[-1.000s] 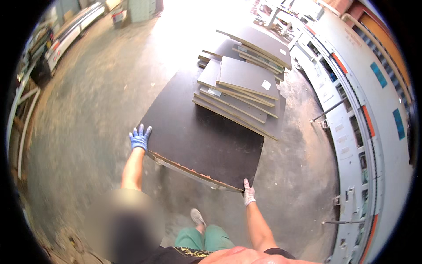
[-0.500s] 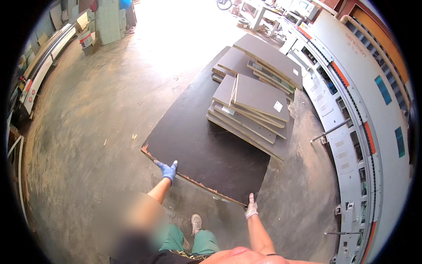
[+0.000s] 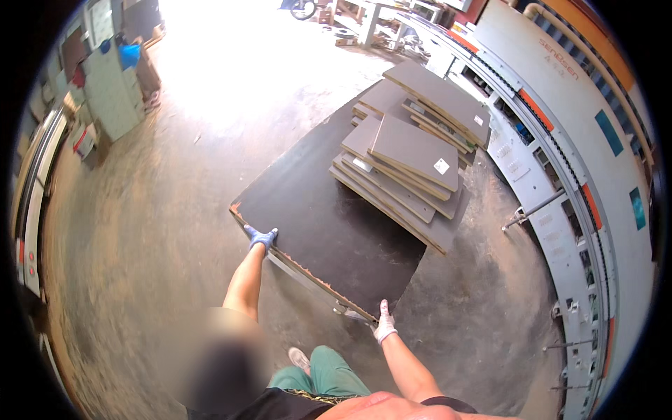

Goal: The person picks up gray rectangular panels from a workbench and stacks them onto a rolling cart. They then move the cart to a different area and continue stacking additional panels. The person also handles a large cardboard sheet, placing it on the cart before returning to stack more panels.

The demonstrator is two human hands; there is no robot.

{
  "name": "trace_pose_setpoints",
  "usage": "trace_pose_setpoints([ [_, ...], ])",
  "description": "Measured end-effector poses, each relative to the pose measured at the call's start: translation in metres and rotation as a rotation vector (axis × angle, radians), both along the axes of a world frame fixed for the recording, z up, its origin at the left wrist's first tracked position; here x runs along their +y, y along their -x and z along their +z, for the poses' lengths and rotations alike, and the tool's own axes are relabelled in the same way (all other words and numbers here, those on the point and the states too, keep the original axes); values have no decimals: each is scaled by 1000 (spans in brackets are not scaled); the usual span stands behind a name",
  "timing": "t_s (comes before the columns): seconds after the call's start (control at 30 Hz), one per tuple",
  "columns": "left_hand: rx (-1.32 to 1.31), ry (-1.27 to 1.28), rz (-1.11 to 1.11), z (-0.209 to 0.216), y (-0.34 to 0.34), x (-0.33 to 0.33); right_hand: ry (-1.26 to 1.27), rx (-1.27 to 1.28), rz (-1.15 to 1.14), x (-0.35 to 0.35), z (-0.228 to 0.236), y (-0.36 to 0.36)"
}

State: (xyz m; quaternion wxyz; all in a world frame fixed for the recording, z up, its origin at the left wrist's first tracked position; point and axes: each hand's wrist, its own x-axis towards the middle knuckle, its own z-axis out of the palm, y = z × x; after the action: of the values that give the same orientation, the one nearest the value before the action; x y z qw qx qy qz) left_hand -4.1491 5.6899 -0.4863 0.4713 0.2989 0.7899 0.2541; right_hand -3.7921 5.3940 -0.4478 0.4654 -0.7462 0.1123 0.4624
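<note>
A large dark board (image 3: 308,196) with a chipped near edge lies flat, a grey metal frame (image 3: 297,271) partly showing beneath that edge. My left hand (image 3: 260,236), in a blue glove, grips the near edge close to its left corner, thumb on top and fingers around the side. At the near right corner my right hand (image 3: 384,325), in a white glove, holds the same board with its thumb up; its other fingers are mostly hidden. Several grey-brown panels (image 3: 414,150) are stacked unevenly on the board's far right part, some with white labels (image 3: 441,166).
A long grey machine (image 3: 560,140) runs down the right side, with thin rods (image 3: 532,210) sticking out toward the board. At far left stand a pale cabinet (image 3: 112,105), a bucket (image 3: 85,142) and a long rail-like bench (image 3: 38,196). A white worktable (image 3: 367,24) stands at the back.
The board's near edge slants more steeply, and its right corner has come slightly nearer and left. Both hands keep their grip. The surroundings have shifted in view, and my visible shoe has moved slightly left.
</note>
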Motion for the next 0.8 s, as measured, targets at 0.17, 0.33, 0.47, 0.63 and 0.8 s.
trace_pose_setpoints([
  [0.17,-19,-223,-279,17,18,129,67,65,36,179,25,107],
  [0.33,-318,-18,-450,41,18,152,87,127,164,374,40,182],
  [0.47,-211,86,-359,31,138,168,106,99,80,531,36,242],
  [0.63,175,581,-145,46,371,209,27,51,-143,719,17,287],
  [0.8,249,492,276,149,581,450,37,157,-163,968,130,324],
])
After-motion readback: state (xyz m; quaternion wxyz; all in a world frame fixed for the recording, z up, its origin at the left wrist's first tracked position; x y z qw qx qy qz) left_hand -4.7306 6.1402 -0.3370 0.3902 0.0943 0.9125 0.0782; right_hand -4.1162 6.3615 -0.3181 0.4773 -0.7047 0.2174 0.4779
